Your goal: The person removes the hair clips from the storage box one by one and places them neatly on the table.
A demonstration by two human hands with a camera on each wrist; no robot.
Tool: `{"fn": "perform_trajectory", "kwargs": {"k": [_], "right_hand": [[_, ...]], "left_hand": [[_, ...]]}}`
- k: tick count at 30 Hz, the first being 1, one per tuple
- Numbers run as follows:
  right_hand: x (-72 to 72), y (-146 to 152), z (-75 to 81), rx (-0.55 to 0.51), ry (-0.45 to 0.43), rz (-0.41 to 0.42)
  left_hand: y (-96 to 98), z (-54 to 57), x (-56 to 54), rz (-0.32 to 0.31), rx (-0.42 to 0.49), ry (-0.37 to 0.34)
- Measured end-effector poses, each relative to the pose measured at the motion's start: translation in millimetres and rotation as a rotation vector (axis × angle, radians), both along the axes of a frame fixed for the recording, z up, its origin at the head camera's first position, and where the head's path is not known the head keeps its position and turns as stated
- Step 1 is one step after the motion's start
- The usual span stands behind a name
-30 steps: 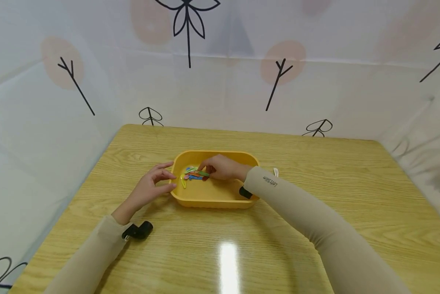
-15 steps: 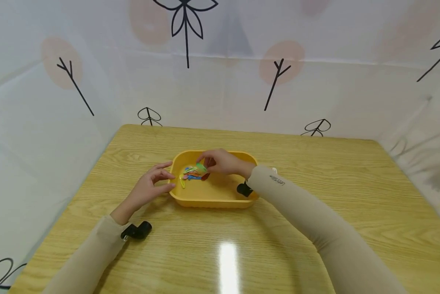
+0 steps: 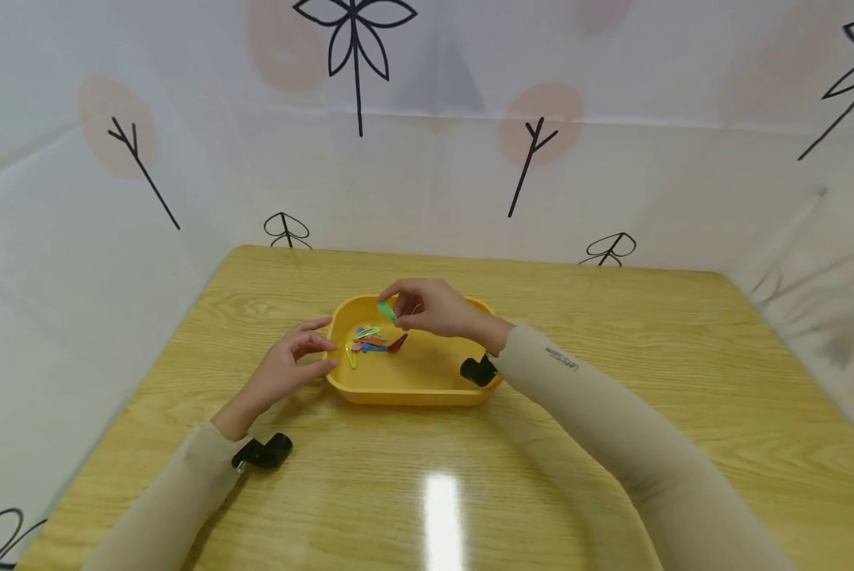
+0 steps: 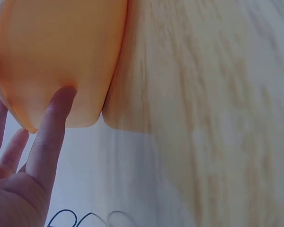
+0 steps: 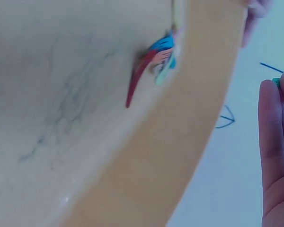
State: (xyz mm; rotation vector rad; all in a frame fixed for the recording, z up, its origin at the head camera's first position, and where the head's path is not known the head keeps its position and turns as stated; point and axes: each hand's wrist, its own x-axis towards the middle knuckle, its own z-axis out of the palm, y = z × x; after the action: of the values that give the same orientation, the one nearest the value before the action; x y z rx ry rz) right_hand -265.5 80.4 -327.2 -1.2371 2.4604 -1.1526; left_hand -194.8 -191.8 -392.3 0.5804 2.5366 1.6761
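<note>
My right hand pinches a green hair clip between thumb and fingertips, above the far part of a yellow plastic bin. Only a small bit of that clip shows between the fingertips in the right wrist view. At the bin's left end, my left hand touches the wall with spread fingers; the left wrist view has one fingertip against the outside of the bin. Several colourful hair clips lie in the bin's left part, among them a dark red one and a yellow one.
The bin stands on a wood-grain table. Behind and at the sides hangs a white cloth with plant drawings. Black wrist cameras sit at both cuffs, the right one over the bin.
My right hand has lifted the green hair clip off the pile, up and toward the bin's far rim. The white clip on the table is now hidden by the sleeve. My left hand stays put.
</note>
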Motion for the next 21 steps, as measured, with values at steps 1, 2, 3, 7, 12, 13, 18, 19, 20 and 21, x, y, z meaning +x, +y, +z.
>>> {"fn": "perform_trajectory", "kwargs": {"k": [1,2,3,7,12,13,18,19,20,21], "right_hand": [[1.8,1.2,1.2,-0.012,-0.002,-0.007],[3.8,2.5,2.5,-0.027,-0.007,-0.013],[5.6,3.6,3.7,-0.040,-0.011,-0.019],[13.0,8.4,7.3,-0.076,-0.014,-0.048],[20.4,16.0,8.9,-0.120,-0.018,-0.063],[21.6,18.0,9.1,-0.129,-0.021,-0.067],[28.2,29.9,10.1,-0.140,-0.031,-0.094],[29.6,32.4,10.2,-0.142,-0.029,-0.099],[31.0,35.1,10.4,-0.143,-0.028,-0.107],[32.5,37.8,10.7,-0.148,-0.029,-0.116]], "left_hand": [[0.1,0.0,0.0,0.000,0.001,-0.001],[0.3,0.0,0.0,0.000,0.001,0.000],[0.4,0.0,0.0,0.001,0.000,0.001],[0.8,0.1,0.3,-0.001,-0.006,0.003],[0.7,-0.1,0.6,-0.002,-0.011,0.003],[0.6,-0.3,0.5,-0.004,-0.009,0.002],[0.6,-0.5,-0.1,-0.006,-0.006,0.002],[0.6,-0.4,-0.1,-0.005,-0.007,0.001],[0.6,-0.4,-0.1,-0.004,-0.007,0.000],[0.7,-0.8,-0.3,-0.004,-0.008,-0.001]]}}
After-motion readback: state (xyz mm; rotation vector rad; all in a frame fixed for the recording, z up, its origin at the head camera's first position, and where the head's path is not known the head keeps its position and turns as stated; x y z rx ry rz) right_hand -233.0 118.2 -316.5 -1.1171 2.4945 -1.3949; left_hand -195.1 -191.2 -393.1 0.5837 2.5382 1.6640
